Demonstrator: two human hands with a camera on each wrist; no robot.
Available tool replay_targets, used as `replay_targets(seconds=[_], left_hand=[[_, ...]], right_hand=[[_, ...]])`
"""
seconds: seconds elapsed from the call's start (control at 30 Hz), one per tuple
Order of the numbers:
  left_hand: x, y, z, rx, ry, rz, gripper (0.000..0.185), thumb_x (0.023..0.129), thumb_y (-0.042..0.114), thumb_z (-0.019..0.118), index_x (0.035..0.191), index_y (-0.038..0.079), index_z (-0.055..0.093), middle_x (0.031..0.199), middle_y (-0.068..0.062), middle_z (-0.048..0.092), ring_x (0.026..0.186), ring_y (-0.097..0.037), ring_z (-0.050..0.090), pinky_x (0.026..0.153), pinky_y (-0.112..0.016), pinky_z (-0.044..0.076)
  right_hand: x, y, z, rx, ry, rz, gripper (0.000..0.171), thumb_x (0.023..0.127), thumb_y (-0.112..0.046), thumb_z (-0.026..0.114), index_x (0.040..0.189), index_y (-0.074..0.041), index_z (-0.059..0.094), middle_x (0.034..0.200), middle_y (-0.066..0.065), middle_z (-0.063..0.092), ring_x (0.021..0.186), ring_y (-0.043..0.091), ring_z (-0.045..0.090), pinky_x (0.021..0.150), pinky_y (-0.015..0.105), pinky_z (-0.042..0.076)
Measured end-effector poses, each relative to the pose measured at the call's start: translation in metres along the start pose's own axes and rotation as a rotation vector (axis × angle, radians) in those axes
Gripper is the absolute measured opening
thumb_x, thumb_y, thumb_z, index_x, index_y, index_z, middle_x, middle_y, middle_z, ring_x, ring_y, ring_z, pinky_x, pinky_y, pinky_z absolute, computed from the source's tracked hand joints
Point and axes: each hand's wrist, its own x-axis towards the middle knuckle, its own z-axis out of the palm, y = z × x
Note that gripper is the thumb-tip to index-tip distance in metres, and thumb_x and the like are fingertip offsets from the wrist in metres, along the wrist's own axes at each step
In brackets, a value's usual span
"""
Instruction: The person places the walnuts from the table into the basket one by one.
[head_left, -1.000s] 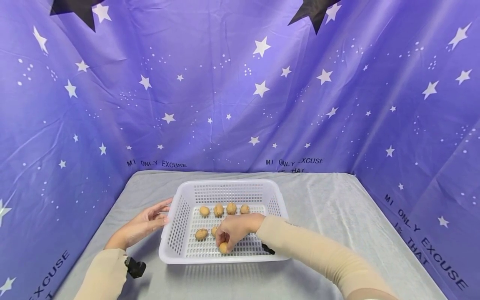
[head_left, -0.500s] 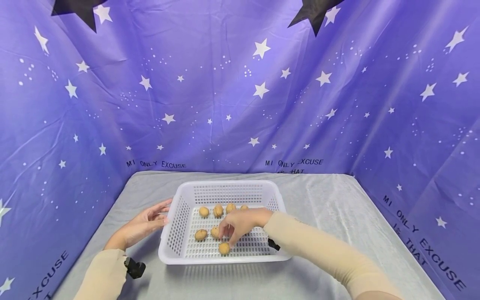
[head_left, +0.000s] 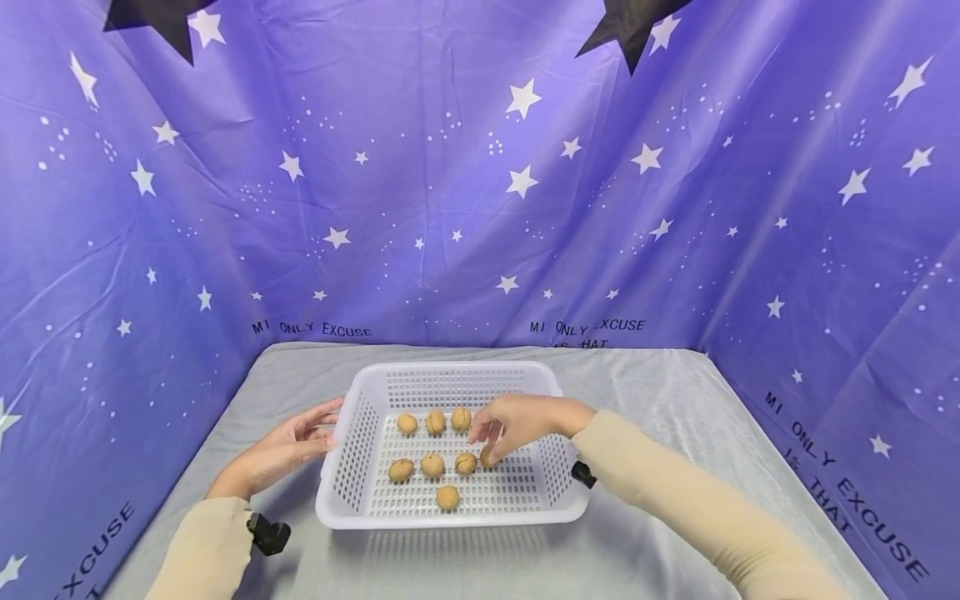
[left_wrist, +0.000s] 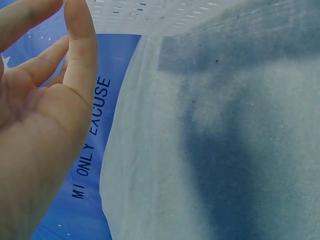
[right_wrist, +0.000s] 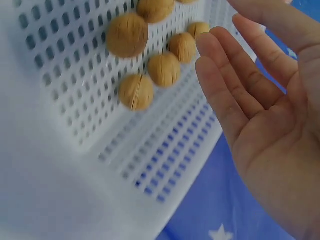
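Note:
A white plastic basket (head_left: 450, 521) with perforated walls holds several walnuts (head_left: 447, 498), set out in rows on its floor. In the head view my right hand (head_left: 528, 421) hovers inside the basket's right half, thumb tip overlapping the right-hand walnut (head_left: 487, 457) of the middle row. The right wrist view has that hand (right_wrist: 270, 110) with fingers loosely extended and nothing between them; the closest walnut (right_wrist: 127, 35) lies to their left. Against the basket's left wall rest the fingertips of my left hand (head_left: 288, 437), its fingers relaxed and slightly bent.
Under the basket is a table with a grey cloth (head_left: 637, 417). A purple curtain (head_left: 450, 208) printed with stars and lettering encloses the back and both sides. Dark wrist cameras (head_left: 268, 534) sit on both sleeves.
My right hand held the front walnut, let go of it, then lifted away backward and to the right, uncovering the middle row. My left hand stays at the basket's side.

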Motion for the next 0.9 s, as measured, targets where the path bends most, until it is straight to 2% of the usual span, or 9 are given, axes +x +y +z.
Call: replay_targets(seconds=[0.3,0.47,0.67,0.9], left_hand=[[0.000,-0.002,-0.002,0.026,0.001,0.008,0.070,0.100,0.002,0.057,0.159,0.003,0.019,0.149,-0.030,0.034,0.120,-0.023,0.057,0.098,-0.033,0.049],[0.000,0.001,-0.002,0.065,0.009,-0.006,0.071,0.100,0.005,0.059,0.159,0.004,0.020,0.149,-0.030,0.035,0.119,-0.022,0.058,0.097,-0.032,0.049],[0.001,0.006,0.000,0.143,0.028,-0.034,0.072,0.099,0.011,0.063,0.159,0.005,0.023,0.146,-0.027,0.041,0.117,-0.022,0.058,0.095,-0.031,0.050],[0.000,0.010,-0.003,0.195,0.045,-0.044,0.073,0.097,0.014,0.066,0.158,0.006,0.027,0.140,-0.025,0.047,0.116,-0.027,0.058,0.093,-0.031,0.051]], right_hand=[[-0.045,0.022,-0.021,0.050,0.123,-0.023,0.034,0.084,-0.009,0.080,0.116,-0.010,0.070,0.110,-0.004,0.069,0.101,0.025,0.067,0.089,0.031,0.054],[-0.072,0.038,-0.029,0.083,0.187,0.028,0.032,0.084,-0.010,0.079,0.115,-0.010,0.070,0.108,-0.002,0.069,0.101,0.026,0.066,0.089,0.032,0.054],[-0.106,0.063,-0.027,0.111,0.267,0.058,0.032,0.086,-0.013,0.078,0.117,-0.004,0.070,0.111,0.009,0.070,0.100,0.025,0.066,0.091,0.041,0.054],[-0.139,0.086,-0.014,0.098,0.377,0.101,0.032,0.090,-0.018,0.076,0.118,-0.005,0.069,0.110,0.006,0.070,0.097,0.023,0.067,0.087,0.041,0.056]])
